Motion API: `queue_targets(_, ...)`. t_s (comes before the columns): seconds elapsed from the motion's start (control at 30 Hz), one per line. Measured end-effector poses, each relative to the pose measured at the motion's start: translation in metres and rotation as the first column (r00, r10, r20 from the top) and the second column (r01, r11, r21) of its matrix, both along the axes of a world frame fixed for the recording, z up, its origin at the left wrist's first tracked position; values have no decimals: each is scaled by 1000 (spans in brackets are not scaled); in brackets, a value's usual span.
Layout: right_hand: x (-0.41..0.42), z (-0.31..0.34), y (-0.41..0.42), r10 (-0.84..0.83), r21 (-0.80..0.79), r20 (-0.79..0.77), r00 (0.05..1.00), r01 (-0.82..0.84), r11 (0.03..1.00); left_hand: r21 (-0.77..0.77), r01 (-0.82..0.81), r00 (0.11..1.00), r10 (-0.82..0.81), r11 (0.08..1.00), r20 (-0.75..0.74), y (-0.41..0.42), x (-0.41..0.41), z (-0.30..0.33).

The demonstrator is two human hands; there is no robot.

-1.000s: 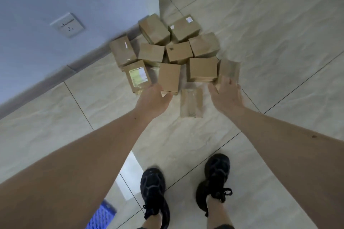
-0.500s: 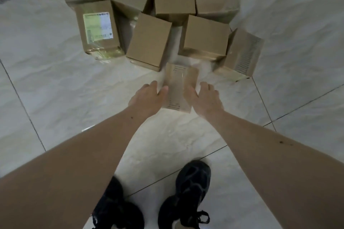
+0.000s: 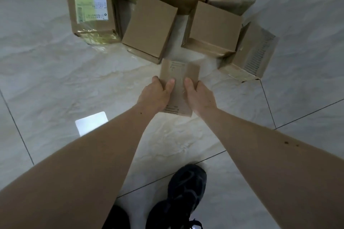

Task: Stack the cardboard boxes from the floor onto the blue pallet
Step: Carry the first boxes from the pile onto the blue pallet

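Cardboard all over: labelled box (image 3: 91, 8) far left on the tile floor (image 3: 46, 80), plain box (image 3: 149, 29) next, another (image 3: 212, 28) w/ printed box (image 3: 255, 52) at right. Front & centre, small box (image 3: 178, 87) held btwn both hands, blurred, prob. just off the floor. Left hand (image 3: 155, 94) grips its left side, thumb on top; right hand (image 3: 200, 95) grips the right side, same way. Black shoe (image 3: 183, 195) below.

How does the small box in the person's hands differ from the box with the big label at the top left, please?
The small box is held by both hands, the left hand and right hand gripping its sides; the labelled box lies on the floor untouched. The small box is narrower and bears only faint printed lines, whereas the labelled box carries a large pale label. Both are brown cardboard.
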State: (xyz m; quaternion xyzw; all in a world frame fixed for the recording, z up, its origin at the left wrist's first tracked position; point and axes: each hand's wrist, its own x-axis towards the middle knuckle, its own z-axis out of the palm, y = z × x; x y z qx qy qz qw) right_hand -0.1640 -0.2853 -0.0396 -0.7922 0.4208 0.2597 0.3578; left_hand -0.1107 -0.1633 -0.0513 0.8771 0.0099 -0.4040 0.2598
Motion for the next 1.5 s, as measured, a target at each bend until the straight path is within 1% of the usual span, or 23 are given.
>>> queue_targets(0.1,-5,31,10,18,19,-25,1000,-17,1000,11,-12,999,12,1000,-32,15,-11,27)
queue_targets(0.2,-4,70,23,48,43,-35,998,-47,998,12,-33,998,33,999,-47,33,-13,69)
queue_targets(0.37,19,148,55,102,41,-29,994,-101,994,27,-16,1000,16,1000,0,68,9,147)
queue_targets(0.57,55,242,113,120,44,47,992,-122,992,49,-61,997,59,997,54,126,38,240)
queue_targets(0.7,75,292,156,181,53,109,977,-188,981,49,-94,993,90,994,82,176,50,290)
queue_targets(0.8,87,322,190,236,40,136,962,-243,969,51,-154,983,148,987,109,211,55,319)
queue_targets(1.0,93,358,256,345,22,141,928,-351,936,25,-323,938,317,946,142,272,39,352)
queue_targets(1.2,76,373,328,456,38,155,876,-467,884,26,-484,860,470,875,201,339,-4,365)
queue_targets(1.33,58,376,385,521,49,124,844,-530,847,10,-553,821,542,833,181,395,-35,366)
queue_targets(1.5,35,374,471,549,60,115,828,-558,828,14,-606,784,593,796,182,479,-61,368)
